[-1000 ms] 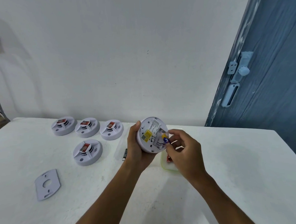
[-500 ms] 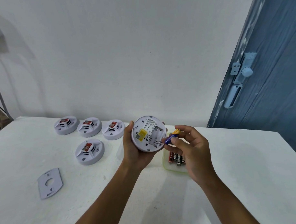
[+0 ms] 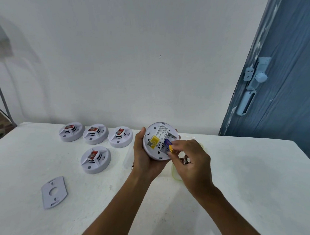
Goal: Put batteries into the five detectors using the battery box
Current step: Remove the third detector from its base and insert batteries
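Hands meet at centre frame above the white surface (image 3: 240, 176). The left hand (image 3: 145, 160) grips a round white plastic detector (image 3: 157, 141), held on edge with its labelled back toward the camera, thumb over the upper left rim. The right hand (image 3: 191, 161) pinches a blue and yellow cylindrical battery (image 3: 168, 145) in curled fingers, its blue end touching the detector's back. Beneath that hand lies a pale yellow-green battery box (image 3: 176, 173), mostly hidden. Four more round white detectors (image 3: 95, 160) sit left of centre, and a flat grey mounting plate (image 3: 54, 192) lies at lower left.
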`<state>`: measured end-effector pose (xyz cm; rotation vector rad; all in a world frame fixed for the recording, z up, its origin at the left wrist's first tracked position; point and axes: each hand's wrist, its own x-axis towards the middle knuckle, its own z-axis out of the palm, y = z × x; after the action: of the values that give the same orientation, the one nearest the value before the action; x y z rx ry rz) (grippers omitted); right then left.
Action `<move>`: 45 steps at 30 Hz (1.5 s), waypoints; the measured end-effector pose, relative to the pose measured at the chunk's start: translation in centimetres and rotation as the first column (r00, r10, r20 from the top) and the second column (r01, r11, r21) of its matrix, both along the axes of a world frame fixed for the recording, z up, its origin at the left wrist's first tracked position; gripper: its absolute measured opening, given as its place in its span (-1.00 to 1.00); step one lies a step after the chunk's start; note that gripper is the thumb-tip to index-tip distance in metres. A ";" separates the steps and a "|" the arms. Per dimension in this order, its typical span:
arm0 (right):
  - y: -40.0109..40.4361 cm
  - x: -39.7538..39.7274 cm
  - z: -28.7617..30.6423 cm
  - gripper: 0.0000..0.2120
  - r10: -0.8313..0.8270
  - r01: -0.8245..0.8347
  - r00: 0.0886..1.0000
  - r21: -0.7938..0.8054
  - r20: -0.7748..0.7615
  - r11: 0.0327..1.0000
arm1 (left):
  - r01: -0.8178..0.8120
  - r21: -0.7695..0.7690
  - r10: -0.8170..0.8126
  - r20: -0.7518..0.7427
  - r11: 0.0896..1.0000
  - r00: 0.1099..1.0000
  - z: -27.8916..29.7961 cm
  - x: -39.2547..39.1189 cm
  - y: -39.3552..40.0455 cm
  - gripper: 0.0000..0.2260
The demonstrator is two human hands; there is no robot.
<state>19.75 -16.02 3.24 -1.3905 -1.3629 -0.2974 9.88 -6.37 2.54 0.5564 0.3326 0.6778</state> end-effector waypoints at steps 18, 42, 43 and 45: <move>0.4 0.7 0.9 -0.32 -0.071 -0.206 0.735 -0.322 -0.674 0.924 | 0.035 0.003 -0.035 0.088 0.999 0.995 0.9 0.2 -0.5 -0.28; 0.0 8.3 -0.1 -0.86 -0.289 -0.088 0.882 -0.733 -0.372 0.674 | 0.111 -0.041 -0.104 0.141 0.993 0.984 -0.4 0.9 -1.2 -0.37; -0.3 8.8 -0.7 -0.82 -0.281 -0.060 0.929 -0.849 -0.240 0.525 | 0.121 -0.047 -0.113 0.139 0.992 0.984 -0.6 1.0 -1.4 -0.38; -1.0 8.8 -1.3 -0.52 -0.214 -0.022 0.973 -0.960 -0.084 0.278 | 0.131 -0.058 -0.123 0.124 0.990 0.985 -1.1 1.4 -1.5 -0.40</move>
<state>28.59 -16.99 1.95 -2.4455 -1.2803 0.7800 11.32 -7.84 1.42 0.4674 0.2041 0.5722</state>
